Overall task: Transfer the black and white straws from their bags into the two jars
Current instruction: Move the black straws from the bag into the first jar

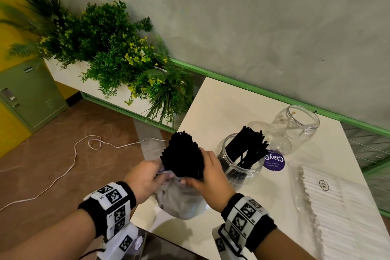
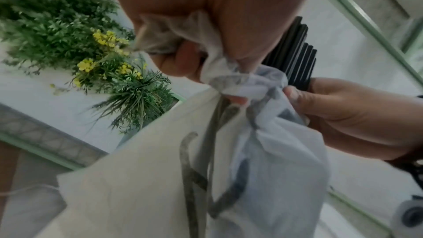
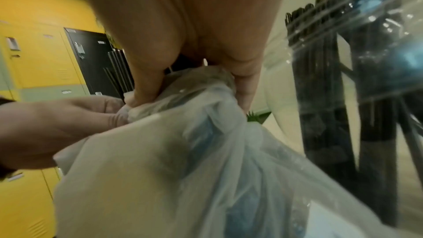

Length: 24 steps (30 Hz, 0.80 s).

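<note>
We stand at a cream table (image 1: 221,99) that is pushed against a grey wall, with a planter of green plants (image 1: 114,53) beside it and a white cable (image 1: 63,171) lying on the brown floor.

Our right hand (image 1: 211,173) closes its fingers around the lower part of a thick bundle of black straws (image 1: 182,154), and the bundle stands up out of a thin clear bag (image 1: 179,200). Our left hand (image 1: 145,177) pinches the gathered mouth of this bag between thumb and fingers. We think the bag is held back like this so that the plastic slides off while the bundle comes free in one piece.

The near jar (image 1: 239,158) stands just beside the right hand and already holds some black straws, which lean against its rim. It seems placed so close so that the way for the bundle is short. The far jar (image 1: 295,126) is behind it and has no straws inside. The white straws (image 1: 329,202) lie on the right part of the table, inside their own clear bag, not yet opened as far as we can see.

The black part of the task is, in our judgement, about half done, and the white part is not begun.
</note>
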### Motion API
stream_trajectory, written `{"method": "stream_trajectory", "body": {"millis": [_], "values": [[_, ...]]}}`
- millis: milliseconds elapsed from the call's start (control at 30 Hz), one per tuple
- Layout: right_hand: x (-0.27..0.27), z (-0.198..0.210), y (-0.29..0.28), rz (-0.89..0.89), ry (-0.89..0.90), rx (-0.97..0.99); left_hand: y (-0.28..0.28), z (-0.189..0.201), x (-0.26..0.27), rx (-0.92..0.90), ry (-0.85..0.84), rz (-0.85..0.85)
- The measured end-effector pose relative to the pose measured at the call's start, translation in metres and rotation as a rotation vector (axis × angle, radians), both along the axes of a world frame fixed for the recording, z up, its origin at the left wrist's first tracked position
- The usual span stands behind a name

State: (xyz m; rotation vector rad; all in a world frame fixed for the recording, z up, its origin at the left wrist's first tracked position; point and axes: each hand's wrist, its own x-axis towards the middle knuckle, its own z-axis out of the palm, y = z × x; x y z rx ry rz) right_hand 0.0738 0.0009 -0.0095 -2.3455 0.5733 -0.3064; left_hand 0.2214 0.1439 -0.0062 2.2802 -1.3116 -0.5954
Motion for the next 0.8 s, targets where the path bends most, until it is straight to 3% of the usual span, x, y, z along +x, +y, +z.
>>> {"method": "stream_trajectory", "body": {"millis": [100,200,400,633,800], "values": [[0.001,0.012,-0.004,0.014,-0.014,-0.114,-0.001,-0.001,-0.001,-0.077,0.048,0.085],[0.001,0.013,-0.009,0.008,0.027,-0.068,-0.003,0.005,0.000,-0.117,0.129,0.091],[-0.005,0.006,-0.009,0.006,0.119,-0.104,-0.002,0.011,-0.001,-0.064,0.247,0.108],[-0.006,0.005,-0.010,-0.067,-0.053,-0.096,-0.003,0.009,0.002,-0.101,0.354,0.123],[-0.006,0.016,-0.008,-0.035,-0.200,0.079,-0.007,0.007,0.005,-0.077,0.309,0.095]]}}
